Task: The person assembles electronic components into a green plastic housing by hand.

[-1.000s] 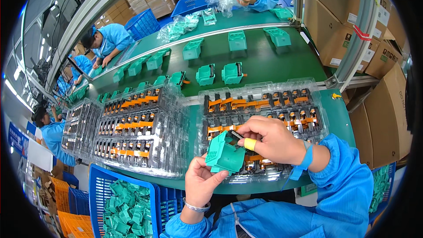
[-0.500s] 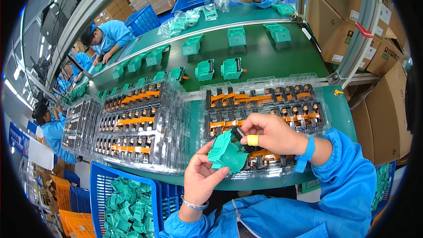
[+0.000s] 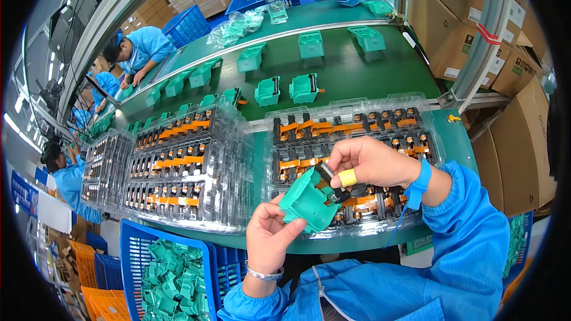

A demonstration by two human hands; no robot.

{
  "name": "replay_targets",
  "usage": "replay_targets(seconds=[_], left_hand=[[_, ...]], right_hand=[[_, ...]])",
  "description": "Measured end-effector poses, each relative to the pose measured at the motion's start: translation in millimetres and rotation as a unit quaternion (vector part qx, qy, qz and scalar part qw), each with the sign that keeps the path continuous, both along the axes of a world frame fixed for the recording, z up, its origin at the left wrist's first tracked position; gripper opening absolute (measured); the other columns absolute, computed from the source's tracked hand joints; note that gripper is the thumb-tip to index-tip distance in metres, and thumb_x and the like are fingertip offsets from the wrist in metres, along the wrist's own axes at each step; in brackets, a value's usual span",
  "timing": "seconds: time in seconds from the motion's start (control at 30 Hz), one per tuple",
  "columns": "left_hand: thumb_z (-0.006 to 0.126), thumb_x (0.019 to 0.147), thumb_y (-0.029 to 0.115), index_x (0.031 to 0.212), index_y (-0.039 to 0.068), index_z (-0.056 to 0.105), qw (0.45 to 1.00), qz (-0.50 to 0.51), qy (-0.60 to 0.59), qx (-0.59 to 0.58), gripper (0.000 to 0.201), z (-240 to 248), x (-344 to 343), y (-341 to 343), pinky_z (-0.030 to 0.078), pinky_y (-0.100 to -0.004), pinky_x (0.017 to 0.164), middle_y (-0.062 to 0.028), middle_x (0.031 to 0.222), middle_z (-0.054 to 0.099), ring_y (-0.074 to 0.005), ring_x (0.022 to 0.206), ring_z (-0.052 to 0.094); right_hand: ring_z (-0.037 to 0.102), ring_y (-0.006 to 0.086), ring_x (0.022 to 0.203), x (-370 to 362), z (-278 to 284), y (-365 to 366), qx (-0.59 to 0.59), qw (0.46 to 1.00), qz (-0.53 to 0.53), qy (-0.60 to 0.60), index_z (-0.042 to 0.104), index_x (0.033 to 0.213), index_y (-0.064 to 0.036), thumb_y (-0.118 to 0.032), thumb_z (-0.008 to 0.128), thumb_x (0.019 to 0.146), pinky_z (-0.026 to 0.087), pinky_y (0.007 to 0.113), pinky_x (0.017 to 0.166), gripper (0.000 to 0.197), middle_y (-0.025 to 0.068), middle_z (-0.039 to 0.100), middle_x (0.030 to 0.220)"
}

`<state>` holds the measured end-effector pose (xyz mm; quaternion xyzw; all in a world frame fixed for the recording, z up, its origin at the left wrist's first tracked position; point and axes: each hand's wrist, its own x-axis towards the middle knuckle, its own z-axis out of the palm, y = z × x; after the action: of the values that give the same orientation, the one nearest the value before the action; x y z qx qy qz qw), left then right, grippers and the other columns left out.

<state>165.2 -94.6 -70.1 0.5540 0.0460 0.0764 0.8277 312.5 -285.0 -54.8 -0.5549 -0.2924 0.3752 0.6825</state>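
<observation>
My left hand [image 3: 269, 235] is closed on the lower left side of a green plastic housing [image 3: 306, 202], thumb on the near side and fingers behind. The housing is tilted, its hollow side partly in sight. Pinched in my right hand [image 3: 372, 166] is a black strip-shaped part [image 3: 331, 182], which lies along the housing's right edge; I cannot tell whether it is seated. A yellow wrap is around a right finger. Below my hands lies a clear plastic tray [image 3: 351, 106] with rows of black parts and orange ribbon cables [image 3: 306, 162].
Stacked clear trays [image 3: 235, 172] stand to the left. Beyond, green housings [image 3: 311, 44] sit on a green conveyor belt [image 3: 357, 77]. A blue crate [image 3: 128, 244] of housings is at lower left. Cardboard boxes [image 3: 517, 160] and a metal post [image 3: 479, 65] flank the right. Co-workers sit across and left.
The housing has turned in my left hand, showing more of its hollow side. The black part has tilted along its right edge. Across the belt, a co-worker's bagged housing has moved left.
</observation>
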Motion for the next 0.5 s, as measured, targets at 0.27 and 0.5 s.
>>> replay_targets(seconds=[0.27,0.5], left_hand=[[0.068,0.072,-0.007,0.089,0.003,0.048,1.000,0.016,-0.025,0.008,0.028,2.2,2.4,-0.3,0.044,-0.0353,0.090,-0.0225,0.124,0.046,-0.0219,0.109,0.051],[0.067,0.071,-0.010,0.089,0.001,0.046,0.999,0.015,-0.031,0.033,0.030,2.0,1.7,-1.7,0.047,-0.0374,0.089,-0.0230,0.125,0.044,-0.0230,0.109,0.050]], right_hand=[[0.057,0.0075,0.076,-5.4,8.0,1.1,-0.023,0.999,-0.020,-0.033,0.057,0.090,0.0000,-0.003,0.067,0.077,0.048,0.022,0.070,0.017,0.0026,0.061,0.084],[0.056,0.0098,0.074,-10.7,-1.6,4.3,-0.043,0.992,-0.064,-0.096,0.056,0.088,0.0000,-0.004,0.067,0.076,0.048,0.025,0.067,0.017,0.0041,0.060,0.080]])
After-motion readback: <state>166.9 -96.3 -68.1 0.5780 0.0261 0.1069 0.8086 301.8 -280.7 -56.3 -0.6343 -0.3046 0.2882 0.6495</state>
